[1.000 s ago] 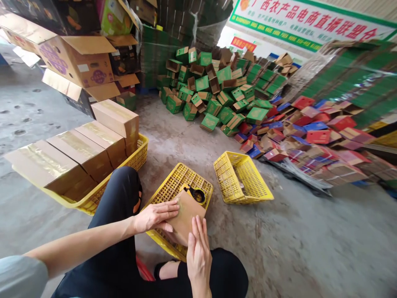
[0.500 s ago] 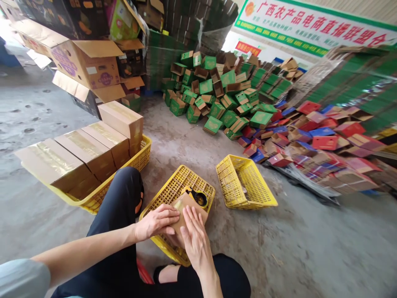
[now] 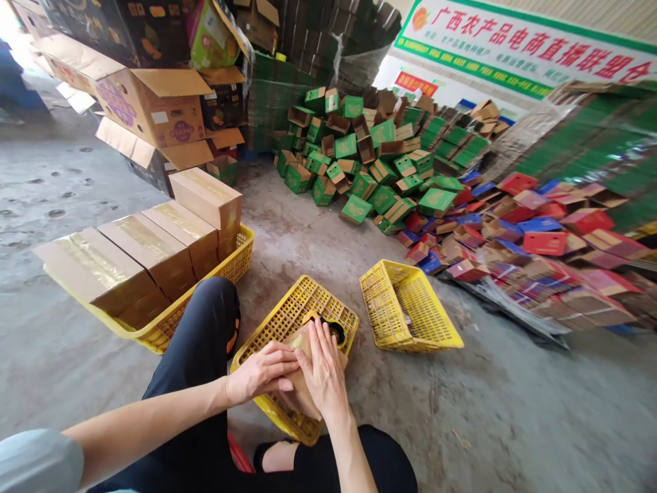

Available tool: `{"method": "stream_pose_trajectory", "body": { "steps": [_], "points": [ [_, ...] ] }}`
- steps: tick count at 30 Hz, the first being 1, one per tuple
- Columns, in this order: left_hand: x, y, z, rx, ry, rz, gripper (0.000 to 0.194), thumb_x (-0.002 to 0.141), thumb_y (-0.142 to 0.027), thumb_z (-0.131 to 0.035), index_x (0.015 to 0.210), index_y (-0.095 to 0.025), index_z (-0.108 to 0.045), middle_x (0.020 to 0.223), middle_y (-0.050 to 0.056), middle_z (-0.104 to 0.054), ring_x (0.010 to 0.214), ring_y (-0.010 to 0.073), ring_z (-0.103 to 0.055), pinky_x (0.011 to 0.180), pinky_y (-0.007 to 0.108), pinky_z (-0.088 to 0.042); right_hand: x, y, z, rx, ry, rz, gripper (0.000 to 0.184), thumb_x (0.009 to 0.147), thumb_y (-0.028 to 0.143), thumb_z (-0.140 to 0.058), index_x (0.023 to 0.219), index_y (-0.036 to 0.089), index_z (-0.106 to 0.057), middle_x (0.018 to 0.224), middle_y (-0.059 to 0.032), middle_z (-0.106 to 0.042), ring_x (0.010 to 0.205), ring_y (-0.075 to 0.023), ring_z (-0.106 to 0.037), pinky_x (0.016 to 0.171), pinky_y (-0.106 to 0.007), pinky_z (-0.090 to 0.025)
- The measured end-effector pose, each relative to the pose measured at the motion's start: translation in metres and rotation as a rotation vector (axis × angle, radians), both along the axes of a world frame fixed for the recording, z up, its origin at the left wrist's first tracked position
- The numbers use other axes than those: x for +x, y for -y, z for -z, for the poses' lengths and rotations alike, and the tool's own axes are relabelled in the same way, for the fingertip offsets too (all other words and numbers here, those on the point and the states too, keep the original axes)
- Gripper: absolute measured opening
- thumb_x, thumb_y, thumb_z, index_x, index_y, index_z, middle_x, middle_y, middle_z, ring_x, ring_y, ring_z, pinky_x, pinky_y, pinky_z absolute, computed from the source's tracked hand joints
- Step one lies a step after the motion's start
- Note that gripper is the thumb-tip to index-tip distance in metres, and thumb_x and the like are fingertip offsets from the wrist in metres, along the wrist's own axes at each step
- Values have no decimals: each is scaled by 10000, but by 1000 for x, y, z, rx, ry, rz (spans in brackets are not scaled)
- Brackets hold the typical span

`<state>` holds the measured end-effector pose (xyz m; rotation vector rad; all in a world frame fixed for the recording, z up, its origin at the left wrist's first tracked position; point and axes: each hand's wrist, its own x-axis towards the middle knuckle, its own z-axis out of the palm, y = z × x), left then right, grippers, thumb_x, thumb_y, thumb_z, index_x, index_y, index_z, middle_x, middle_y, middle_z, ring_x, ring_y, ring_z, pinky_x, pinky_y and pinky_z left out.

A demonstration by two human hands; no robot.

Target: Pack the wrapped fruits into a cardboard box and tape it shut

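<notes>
A small brown cardboard box (image 3: pixel 302 392) rests on an upturned yellow plastic crate (image 3: pixel 308 296) between my legs. Clear tape shows on part of its top. From the left, my left hand (image 3: pixel 261 374) lies on the box, fingers stretched over the top and thumb lower down. My right hand (image 3: pixel 324 373) presses flat on the top, fingers straight and pointing away from me, its thumb close to the left fingertips. Just beyond the box sits a yellow-and-black tape dispenser (image 3: pixel 339 331), partly covered by my right fingers. My hands hide much of the box's top.
At left, a long yellow crate (image 3: pixel 159 327) holds several taped cardboard boxes (image 3: pixel 138 239). An empty-looking yellow crate (image 3: pixel 410 308) stands tilted at right. Behind are heaps of green boxes (image 3: pixel 359 185) and red-and-blue boxes (image 3: pixel 544 243), plus stacked large cartons (image 3: pixel 169 116).
My right hand has moved from the box's near right side up onto its top and slid forward, now partly covering the tape dispenser. The left hand stays on the box. The view has shifted slightly.
</notes>
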<state>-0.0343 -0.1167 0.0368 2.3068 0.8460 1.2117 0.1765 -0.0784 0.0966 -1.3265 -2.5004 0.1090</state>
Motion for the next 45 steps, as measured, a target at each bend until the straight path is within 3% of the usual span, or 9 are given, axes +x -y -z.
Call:
{"method": "stream_pose_trajectory", "body": {
  "steps": [5, 11, 18, 22, 26, 29, 32, 37, 45],
  "points": [
    [0, 0, 4, -3, 21, 0, 498, 1026, -464, -518, 1449, -203, -552, 1315, 167, -665, 1293, 285, -568, 1072, 447, -511, -1, 2, -8, -25, 79, -89, 613, 1044, 536, -447, 1609, 342, -307, 1703, -58, -229, 1555, -330, -256, 1217, -584, -322],
    [-2, -1, 7, -9, 22, 3, 490, 1017, -451, -550, 1443, -209, -545, 1321, 151, -661, 1307, 272, -562, 1086, 435, -509, -4, -2, -8, -4, 64, 15, 623, 1053, 548, -405, 1616, 304, -297, 1682, -81, -288, 1557, -336, -248, 1206, -594, -327],
    [-5, 2, 10, 14, -3, -4, 492, 1016, -443, -559, 1446, -207, -535, 1327, 154, -662, 1319, 275, -561, 1088, 444, -509, 10, 50, -3, -6, 16, -18, 759, 1040, 558, -435, 1654, 232, -129, 1666, -111, -312, 1521, -328, -342, 1213, -540, -361],
    [-8, 0, -1, 24, -114, 1, 500, 1022, -444, -554, 1463, -211, -529, 1306, 132, -658, 1295, 271, -552, 1092, 428, -500, 11, 91, -1, -31, -31, 29, 792, 1028, 547, -476, 1656, 241, -104, 1667, -99, -312, 1510, -328, -364, 1207, -538, -391],
    [-1, -4, -22, 53, -255, -46, 453, 1053, -394, -496, 1478, -241, -537, 1256, 120, -657, 1212, 269, -584, 1097, 477, -488, 4, 114, 3, -46, -62, 78, 808, 1018, 518, -521, 1655, 217, -125, 1659, -111, -322, 1507, -350, -360, 1188, -554, -421],
    [12, -3, -34, 64, -313, -46, 454, 1063, -366, -465, 1489, -226, -534, 1398, 134, -608, 1335, 294, -533, 1153, 504, -442, 3, 122, 8, -24, -112, 89, 767, 1025, 481, -527, 1648, 219, -164, 1643, -117, -354, 1498, -347, -376, 1180, -562, -432],
    [23, -1, -36, 40, -349, 13, 506, 1070, -399, -440, 1547, -230, -457, 1584, 104, -466, 1480, 301, -402, 1234, 513, -340, 10, 129, 15, -15, -158, 74, 682, 1041, 397, -516, 1636, 240, -222, 1623, -95, -400, 1489, -324, -399, 1178, -545, -444],
    [21, -4, -27, 6, -371, 70, 623, 1044, -503, -469, 1601, -246, -357, 1647, 89, -369, 1537, 309, -304, 1274, 517, -237, 27, 130, 28, -62, -300, 162, 568, 1078, 260, -400, 1626, 276, -254, 1639, -40, -381, 1513, -258, -355, 1183, -442, -456],
    [17, -9, -23, 62, -496, 24, 686, 1037, -588, -397, 1624, -252, -289, 1674, 80, -309, 1548, 308, -278, 1257, 534, -275, 20, 95, 45, -177, -629, 380, 549, 1107, 409, -219, 1631, 248, -244, 1676, -42, -298, 1549, -232, -262, 1254, -448, -322]
  ]
}}
